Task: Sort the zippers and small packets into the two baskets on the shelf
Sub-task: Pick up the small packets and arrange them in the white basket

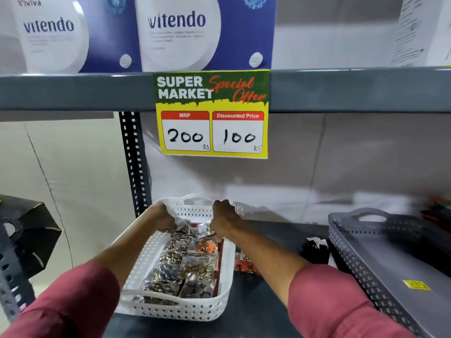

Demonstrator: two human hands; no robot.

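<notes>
Gripping small packets (189, 262) inside white basket (146, 259) (long axis front-to-back): both hands (168, 219) (223, 222).

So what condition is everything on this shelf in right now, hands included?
White basket: upright, filled with small packets.
Grey basket: upright, looks empty apart from a yellow sticker.
Black zippers: loose on the shelf between the baskets.
Red packet: lying outside, beside the white basket.
Left hand: fingers closed on a packet.
Right hand: reaching into the white basket, grip unclear.

White basket (136, 262) perforated plastic; packets (192, 267) glossy clear film; shelf (268, 242) matt dark
</notes>
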